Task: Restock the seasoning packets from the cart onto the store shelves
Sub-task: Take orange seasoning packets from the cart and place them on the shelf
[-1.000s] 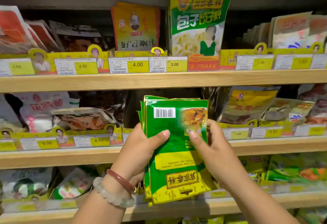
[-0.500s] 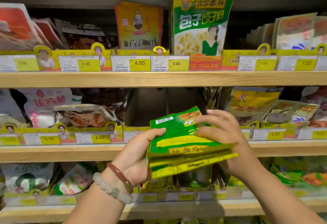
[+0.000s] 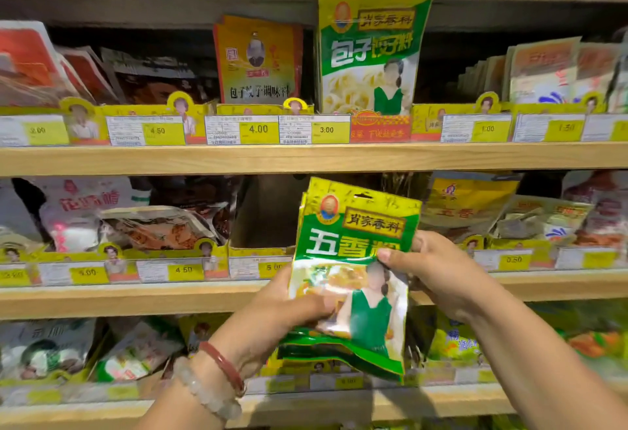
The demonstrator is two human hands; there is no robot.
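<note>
Small stack of green packets (image 3: 353, 280) upright before empty middle-shelf slot (image 3: 265, 219) — left hand (image 3: 285, 310) pinches lower edge, right hand (image 3: 431, 270) grips right side. Probably light, floppy, slick foil — best squeezed by edges so stack doesn't fan.

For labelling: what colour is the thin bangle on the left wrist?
Red bangle, seen in the head view.

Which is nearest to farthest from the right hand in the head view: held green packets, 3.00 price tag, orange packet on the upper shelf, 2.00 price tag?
1. Green packets: gripped by the right hand itself.
2. 3.00 price tag: upper shelf edge, above and left of the hand.
3. Orange packet: upper shelf, higher and further left.
4. 2.00 price tag: far left of the upper shelf edge.
</note>
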